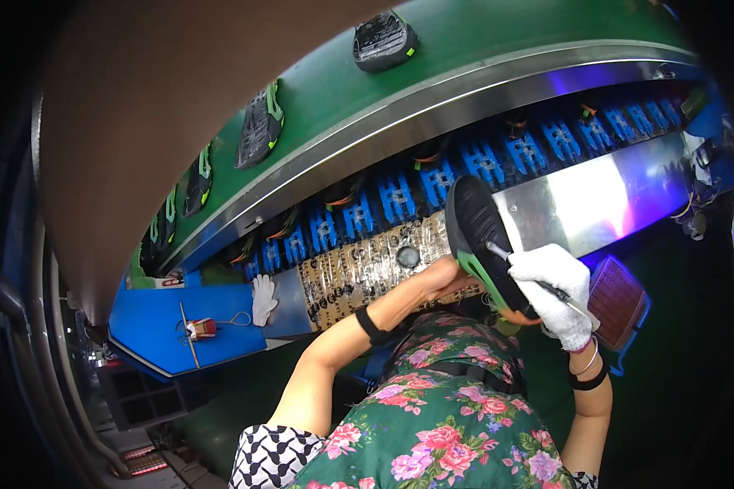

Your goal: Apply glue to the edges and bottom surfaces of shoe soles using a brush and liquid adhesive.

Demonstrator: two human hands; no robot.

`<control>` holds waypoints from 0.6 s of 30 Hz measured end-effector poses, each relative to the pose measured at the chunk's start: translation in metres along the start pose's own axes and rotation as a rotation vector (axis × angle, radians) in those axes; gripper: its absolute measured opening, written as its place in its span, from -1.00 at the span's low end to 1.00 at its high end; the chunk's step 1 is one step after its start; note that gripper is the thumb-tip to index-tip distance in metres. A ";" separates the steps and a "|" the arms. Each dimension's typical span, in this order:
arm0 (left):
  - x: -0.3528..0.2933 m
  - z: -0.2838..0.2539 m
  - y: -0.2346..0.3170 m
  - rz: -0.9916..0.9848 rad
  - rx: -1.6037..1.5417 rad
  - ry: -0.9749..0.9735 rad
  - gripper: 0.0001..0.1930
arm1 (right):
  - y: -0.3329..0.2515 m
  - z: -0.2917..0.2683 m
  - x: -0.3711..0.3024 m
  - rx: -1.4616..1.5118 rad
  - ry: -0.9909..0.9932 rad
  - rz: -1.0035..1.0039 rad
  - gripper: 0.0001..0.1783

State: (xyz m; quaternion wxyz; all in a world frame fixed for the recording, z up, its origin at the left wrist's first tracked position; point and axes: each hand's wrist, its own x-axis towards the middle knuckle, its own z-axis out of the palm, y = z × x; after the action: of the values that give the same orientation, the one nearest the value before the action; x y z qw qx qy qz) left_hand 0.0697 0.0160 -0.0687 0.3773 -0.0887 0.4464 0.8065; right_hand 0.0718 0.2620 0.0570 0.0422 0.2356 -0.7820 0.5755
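A black shoe sole [475,218] with a green sidewall and an orange piece at its lower end is held up over the front of the bench, its hollow inner side facing up. My bare left hand [442,279] grips its left edge, with part of the fingers hidden beneath it. On my right hand [553,287] is a white knit glove. Those fingers are closed round a thin brush [498,251], slanting across the sole with its tip at the inner surface. The brush's bristles are too small to make out.
Beyond the bench runs a green conveyor belt [497,37] carrying several soles, with a metal rail [432,102] and a row of blue clamps [397,198] before it. A white glove [263,300] lies beside a blue board [151,314]. A blue-framed rack [620,306] stands right.
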 end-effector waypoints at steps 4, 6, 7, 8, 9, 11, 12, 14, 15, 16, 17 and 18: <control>-0.023 0.015 0.016 -0.104 -0.091 0.017 -0.58 | -0.008 0.006 -0.002 -0.046 0.034 -0.086 -0.83; -0.031 0.024 0.017 -0.132 -0.261 0.137 -0.54 | -0.018 0.006 -0.003 -0.067 0.045 -0.107 -0.83; -0.031 0.012 0.007 0.004 -0.819 -0.329 -0.46 | -0.021 0.008 -0.005 -0.072 0.069 -0.129 -0.83; -0.028 0.001 -0.002 0.087 -0.544 -0.190 -0.42 | -0.022 0.011 -0.007 -0.076 0.095 -0.148 -0.83; -0.029 0.013 0.013 0.063 -0.701 -0.216 -0.34 | -0.022 0.013 -0.008 -0.089 0.122 -0.176 -0.83; -0.040 0.032 0.029 0.026 -0.920 -0.279 -0.22 | -0.025 0.014 -0.012 -0.120 0.132 -0.189 -0.77; -0.044 0.033 0.029 0.019 -0.982 -0.321 -0.18 | -0.026 0.012 -0.011 -0.130 0.113 -0.210 -0.73; -0.037 -0.001 0.003 0.060 -0.902 -0.419 -0.03 | -0.036 0.009 -0.008 -0.130 0.115 -0.246 -0.70; -0.032 0.000 0.004 0.054 -0.769 -0.361 0.05 | -0.037 0.008 -0.006 -0.150 0.123 -0.262 -0.70; -0.031 0.003 0.003 0.050 -0.632 -0.306 0.14 | -0.038 0.006 -0.006 -0.169 0.130 -0.279 -0.69; -0.033 0.007 0.001 0.020 -0.551 -0.241 0.28 | -0.041 0.004 -0.006 -0.175 0.137 -0.260 -0.69; -0.035 0.031 0.011 0.008 -0.555 -0.239 0.28 | -0.040 0.004 -0.005 -0.197 0.141 -0.262 -0.69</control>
State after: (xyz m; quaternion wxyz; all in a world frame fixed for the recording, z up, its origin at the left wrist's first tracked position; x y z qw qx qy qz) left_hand 0.0923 0.0181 -0.0268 0.3854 -0.0911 0.1618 0.9039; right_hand 0.0943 0.2508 0.0891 0.1942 0.2893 -0.7923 0.5008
